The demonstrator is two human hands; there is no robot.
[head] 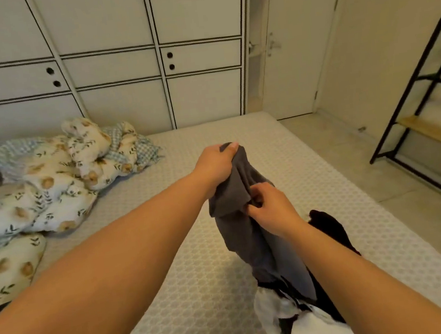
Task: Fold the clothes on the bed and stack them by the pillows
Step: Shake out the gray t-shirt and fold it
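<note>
A dark grey garment [243, 236] hangs bunched above the bed [198, 266]. My left hand [215, 167] grips its top end, fingers curled over the cloth. Lower down, my right hand [270, 210] pinches a fold at the garment's side. Beneath it on the mattress lie a black garment [329, 228] and a white one [276, 315] in a loose heap, partly hidden by my right arm. A floral pillow [7, 270] lies at the left edge of the bed.
A crumpled floral and blue-checked duvet [57, 181] is piled at the far left of the bed. White cupboards [118, 68] stand behind the bed, a door [299, 46] to the right. A black metal shelf rack [430, 119] stands on the floor at the right.
</note>
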